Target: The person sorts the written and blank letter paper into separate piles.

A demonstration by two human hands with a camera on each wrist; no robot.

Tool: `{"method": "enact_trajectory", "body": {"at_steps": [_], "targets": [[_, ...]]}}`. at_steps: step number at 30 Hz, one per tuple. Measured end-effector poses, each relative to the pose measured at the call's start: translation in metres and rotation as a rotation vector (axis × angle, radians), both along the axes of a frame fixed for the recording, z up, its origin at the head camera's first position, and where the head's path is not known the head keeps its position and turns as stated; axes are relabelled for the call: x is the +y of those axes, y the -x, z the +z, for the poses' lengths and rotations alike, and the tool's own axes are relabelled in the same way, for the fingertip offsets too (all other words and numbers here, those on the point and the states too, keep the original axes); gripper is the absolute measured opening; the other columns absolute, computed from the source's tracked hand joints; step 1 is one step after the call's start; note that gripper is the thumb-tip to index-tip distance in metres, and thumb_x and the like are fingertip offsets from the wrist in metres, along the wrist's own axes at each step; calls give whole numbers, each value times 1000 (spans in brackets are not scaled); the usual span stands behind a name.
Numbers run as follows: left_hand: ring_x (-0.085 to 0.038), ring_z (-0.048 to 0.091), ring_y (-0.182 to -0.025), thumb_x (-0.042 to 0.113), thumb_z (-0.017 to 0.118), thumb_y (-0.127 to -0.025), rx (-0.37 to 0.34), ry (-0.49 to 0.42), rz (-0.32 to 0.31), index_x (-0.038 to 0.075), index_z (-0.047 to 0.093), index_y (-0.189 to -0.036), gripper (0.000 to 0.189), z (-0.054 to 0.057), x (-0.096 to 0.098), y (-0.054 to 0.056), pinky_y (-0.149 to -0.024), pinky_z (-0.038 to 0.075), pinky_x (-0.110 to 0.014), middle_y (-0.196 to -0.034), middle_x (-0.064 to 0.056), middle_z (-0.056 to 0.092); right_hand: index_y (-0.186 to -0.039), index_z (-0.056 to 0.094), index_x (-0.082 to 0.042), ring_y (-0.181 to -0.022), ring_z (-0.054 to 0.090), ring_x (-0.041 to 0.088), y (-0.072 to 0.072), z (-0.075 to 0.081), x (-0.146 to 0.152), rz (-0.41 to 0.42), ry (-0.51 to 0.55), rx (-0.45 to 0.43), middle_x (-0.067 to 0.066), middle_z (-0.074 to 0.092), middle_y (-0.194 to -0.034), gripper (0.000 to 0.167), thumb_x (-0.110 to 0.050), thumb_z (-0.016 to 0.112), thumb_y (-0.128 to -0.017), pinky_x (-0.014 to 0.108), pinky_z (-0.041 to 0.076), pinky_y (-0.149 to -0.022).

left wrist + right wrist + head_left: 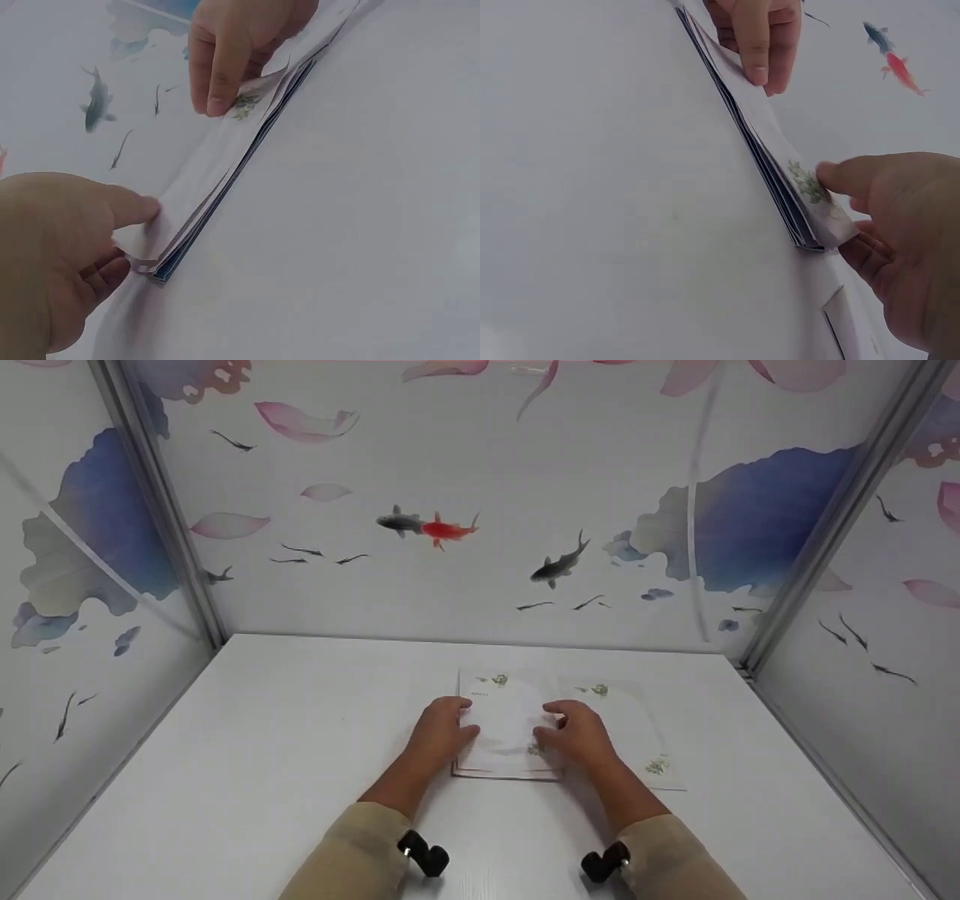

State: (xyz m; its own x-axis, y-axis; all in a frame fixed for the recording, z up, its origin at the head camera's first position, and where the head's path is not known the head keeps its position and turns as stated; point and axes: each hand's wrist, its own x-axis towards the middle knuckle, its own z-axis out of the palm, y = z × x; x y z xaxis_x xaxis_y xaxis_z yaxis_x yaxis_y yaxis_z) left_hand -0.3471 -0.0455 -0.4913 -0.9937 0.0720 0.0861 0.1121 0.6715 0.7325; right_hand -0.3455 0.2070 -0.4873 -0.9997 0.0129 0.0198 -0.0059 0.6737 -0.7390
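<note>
A stack of white printed sheets point(504, 724), with small green floral motifs near its corners, lies between my two hands. My left hand point(441, 729) pinches the left edge, thumb on top and fingers curled under. On the opposite edge, my right hand point(583, 731) pinches the sheets the same way. From the left wrist view, the top sheets point(199, 176) bow up slightly over darker layers along the near edge. The right wrist view shows these layers point(761, 161) fanned a little apart near my right hand.
Another white sheet point(637, 727) with matching floral print lies to the right, partly behind my right hand and forearm. White panels point(480, 457) painted with fish and petals enclose the white table point(300, 735) at the back and sides.
</note>
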Motion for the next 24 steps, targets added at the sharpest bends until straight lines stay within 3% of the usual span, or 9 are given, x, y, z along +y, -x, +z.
{"method": "enact_trajectory", "body": {"at_steps": [4,8,15,24], "targets": [[-33,61,-142,16,75,-97,-63,-216,130,11,62,-148,53,-2,2,4,-119,50,-49,-152,-14,62,-152,59,-15,-137,63,32,0,2,-1,-120,196,-72,13,62,-152,61,-22,79,-95,49,54,-115],[-29,67,-133,14,73,-98,-92,-337,173,8,62,-147,51,-2,1,6,-112,56,-45,-140,-12,70,-153,58,-14,-132,66,31,1,3,1,-176,328,-106,13,66,-146,60,-20,78,-97,44,57,-113],[-21,70,-116,19,72,-100,-96,-287,214,12,68,-141,42,0,-2,7,-103,60,-39,-125,-7,74,-143,68,-14,-109,74,23,0,5,6,-165,365,-129,13,73,-127,44,-21,74,-101,30,64,-90],[-22,68,-116,22,68,-103,-88,-255,262,14,69,-139,37,8,-7,8,-102,59,-39,-124,-6,73,-144,67,-16,-116,74,23,5,12,13,-70,489,-165,13,71,-130,39,-17,67,-105,37,62,-103]]}}
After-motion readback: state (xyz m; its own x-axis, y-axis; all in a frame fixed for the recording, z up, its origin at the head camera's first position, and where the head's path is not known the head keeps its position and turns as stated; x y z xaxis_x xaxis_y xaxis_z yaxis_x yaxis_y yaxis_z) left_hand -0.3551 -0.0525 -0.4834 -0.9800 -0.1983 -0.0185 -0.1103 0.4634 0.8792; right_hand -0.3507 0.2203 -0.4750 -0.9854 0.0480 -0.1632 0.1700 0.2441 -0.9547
